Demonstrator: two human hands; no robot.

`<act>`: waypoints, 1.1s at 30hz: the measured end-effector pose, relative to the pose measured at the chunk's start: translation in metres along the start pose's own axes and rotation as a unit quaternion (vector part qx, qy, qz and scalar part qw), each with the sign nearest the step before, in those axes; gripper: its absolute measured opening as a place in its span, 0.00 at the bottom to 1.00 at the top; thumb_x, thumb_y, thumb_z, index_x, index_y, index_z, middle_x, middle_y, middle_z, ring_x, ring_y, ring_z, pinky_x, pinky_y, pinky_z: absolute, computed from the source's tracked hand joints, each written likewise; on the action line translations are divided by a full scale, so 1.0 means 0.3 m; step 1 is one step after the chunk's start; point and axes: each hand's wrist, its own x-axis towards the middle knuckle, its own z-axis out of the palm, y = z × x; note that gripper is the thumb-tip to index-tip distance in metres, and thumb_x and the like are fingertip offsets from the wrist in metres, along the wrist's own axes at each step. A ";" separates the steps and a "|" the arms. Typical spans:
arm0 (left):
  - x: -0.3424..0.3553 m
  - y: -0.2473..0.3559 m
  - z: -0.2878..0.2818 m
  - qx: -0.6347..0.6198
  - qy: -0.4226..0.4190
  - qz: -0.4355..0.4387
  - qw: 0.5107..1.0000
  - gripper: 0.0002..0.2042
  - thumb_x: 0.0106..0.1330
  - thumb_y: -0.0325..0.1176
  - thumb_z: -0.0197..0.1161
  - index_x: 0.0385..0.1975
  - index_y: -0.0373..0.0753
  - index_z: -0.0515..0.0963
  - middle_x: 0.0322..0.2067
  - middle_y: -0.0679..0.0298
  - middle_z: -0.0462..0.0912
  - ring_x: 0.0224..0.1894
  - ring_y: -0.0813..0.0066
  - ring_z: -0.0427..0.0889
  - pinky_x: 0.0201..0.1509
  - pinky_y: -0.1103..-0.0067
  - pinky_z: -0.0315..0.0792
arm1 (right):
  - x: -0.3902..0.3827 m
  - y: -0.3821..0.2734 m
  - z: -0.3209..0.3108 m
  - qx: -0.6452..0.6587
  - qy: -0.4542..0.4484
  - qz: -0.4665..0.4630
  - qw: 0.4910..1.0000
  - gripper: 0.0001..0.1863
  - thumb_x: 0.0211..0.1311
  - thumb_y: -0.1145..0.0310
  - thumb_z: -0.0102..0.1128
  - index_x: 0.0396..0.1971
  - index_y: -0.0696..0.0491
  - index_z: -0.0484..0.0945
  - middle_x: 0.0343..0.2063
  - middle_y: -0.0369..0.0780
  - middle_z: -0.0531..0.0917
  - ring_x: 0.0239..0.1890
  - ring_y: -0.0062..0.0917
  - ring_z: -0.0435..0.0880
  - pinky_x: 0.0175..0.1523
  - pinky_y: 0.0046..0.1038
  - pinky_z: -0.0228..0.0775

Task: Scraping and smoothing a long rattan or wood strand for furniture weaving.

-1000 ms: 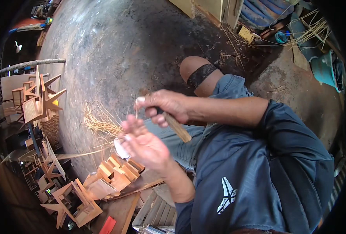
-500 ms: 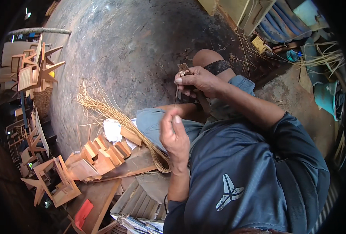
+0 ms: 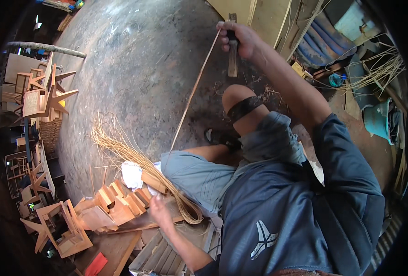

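Note:
My right hand point(image 3: 241, 40) is raised far forward on an outstretched arm. Its thumb and fingertips pinch the end of a long, thin rattan strip point(image 3: 196, 86). The same hand holds a flat wooden stick point(image 3: 233, 62) with a dark part at the fingers. From there the strip slants down towards my left knee, where it gets too fine to follow. My left hand point(image 3: 160, 210) is low on the left, smeared by motion, beside a bundle of rattan strips point(image 3: 135, 161). Whether it holds the strip's other end does not show.
Cut wooden blocks point(image 3: 121, 202) and a white cloth point(image 3: 131, 175) lie by the bundle. A slatted crate point(image 3: 160, 250) stands near my left elbow. Wooden chair frames point(image 3: 40, 99) line the left side. Blue pipes point(image 3: 326, 41) and a teal bucket point(image 3: 377, 120) are at the right.
My right hand has gone up and forward with the wooden stick, drawing the strip out long. My left hand has moved down and left, away from it. My right knee has shifted slightly.

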 end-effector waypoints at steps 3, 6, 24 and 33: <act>-0.010 -0.085 -0.087 -0.061 0.064 -0.101 0.991 0.10 0.66 0.36 0.52 0.39 0.35 0.72 0.22 0.69 0.70 0.22 0.85 0.67 0.22 0.85 0.64 | 0.080 -0.118 0.015 -0.030 0.019 -0.014 0.999 0.06 0.62 0.66 0.49 0.30 0.52 0.70 0.19 0.29 0.67 0.20 0.15 0.67 0.22 0.20 0.61; -0.002 -0.032 -0.060 -0.236 0.061 -0.216 0.945 0.09 0.66 0.35 0.53 0.39 0.37 0.71 0.21 0.69 0.67 0.18 0.84 0.64 0.16 0.85 0.58 | 0.211 -0.242 -0.131 -0.064 -0.004 -0.060 0.996 0.08 0.63 0.62 0.50 0.31 0.52 0.71 0.18 0.29 0.68 0.20 0.16 0.67 0.22 0.20 0.62; -0.088 0.712 0.598 -0.213 -0.405 0.051 0.888 0.08 0.66 0.31 0.54 0.37 0.33 0.75 0.23 0.68 0.77 0.20 0.87 0.70 0.24 0.88 0.67 | -0.678 0.212 -0.041 -0.190 -0.094 0.217 0.953 0.26 0.59 0.55 0.57 0.51 0.57 0.68 0.20 0.34 0.72 0.19 0.15 0.68 0.22 0.17 0.60; -0.190 0.532 0.483 -0.155 -0.431 -0.023 0.889 0.07 0.66 0.34 0.54 0.33 0.37 0.74 0.20 0.70 0.74 0.17 0.88 0.67 0.20 0.91 0.62 | -0.587 0.186 -0.161 -0.187 -0.027 0.136 0.972 0.12 0.60 0.60 0.57 0.35 0.54 0.73 0.20 0.32 0.73 0.18 0.15 0.71 0.23 0.16 0.64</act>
